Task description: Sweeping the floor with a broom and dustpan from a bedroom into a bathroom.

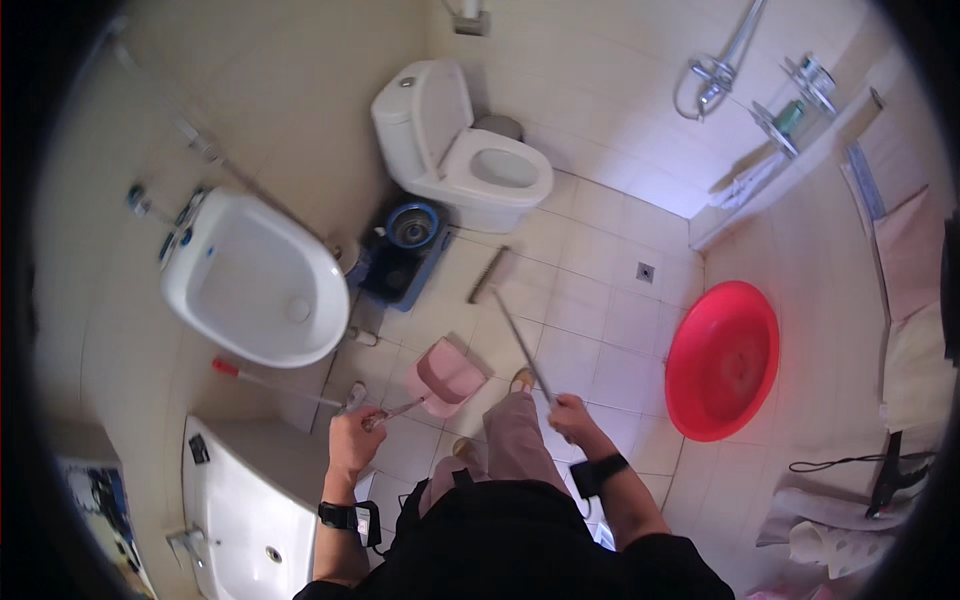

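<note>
My left hand (358, 442) grips the handle of a pink dustpan (448, 379), whose pan rests on or just above the floor tiles in front of my feet. In my right hand (574, 420) is a thin grey pole (519, 335) that slants away from me, to the floor. Near the pole's far end lies a dark, narrow brush head or strip (489, 274); blur hides whether the two are joined. My right shoe (523, 380) stands beside the pole.
Ahead is a white toilet (496, 176) with its lid up. A blue mop bucket (405, 259) stands left of it, near a white urinal (259, 277). A red basin (722, 361) leans at the right wall. A washbasin (247, 517) is close on my left; a floor drain (645, 272) lies ahead right.
</note>
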A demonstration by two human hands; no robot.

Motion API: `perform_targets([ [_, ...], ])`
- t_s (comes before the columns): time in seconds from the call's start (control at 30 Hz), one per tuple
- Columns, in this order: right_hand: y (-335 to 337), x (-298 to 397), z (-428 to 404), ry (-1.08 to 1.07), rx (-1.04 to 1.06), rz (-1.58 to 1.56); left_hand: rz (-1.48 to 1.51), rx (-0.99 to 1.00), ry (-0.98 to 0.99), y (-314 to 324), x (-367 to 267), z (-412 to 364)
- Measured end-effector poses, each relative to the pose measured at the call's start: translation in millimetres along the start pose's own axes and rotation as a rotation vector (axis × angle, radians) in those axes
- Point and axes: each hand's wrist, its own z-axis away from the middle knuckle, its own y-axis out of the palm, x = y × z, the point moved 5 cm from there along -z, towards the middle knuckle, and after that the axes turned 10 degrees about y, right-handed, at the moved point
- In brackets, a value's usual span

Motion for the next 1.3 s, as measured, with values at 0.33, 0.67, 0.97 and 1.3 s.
perform_targets([
  [0.33, -59, 36, -138, 0.188, -0.082, -0.27, -0.031, 0.098, 0.101, 32, -68, -146],
  [0.67, -212, -23, -44, 0.439, -0.18, -0.623, 0.01, 0.244, 0.291, 84, -140, -284],
  [0.97, -199, 79, -86, 0.24, -0.386, -0.545, 0.015, 0.385, 0.405, 130, -201, -390],
  [1.3, -198, 229, -314, 0.108, -0.371, -0.818, 0.003, 0.663, 0.536, 183, -255, -506],
])
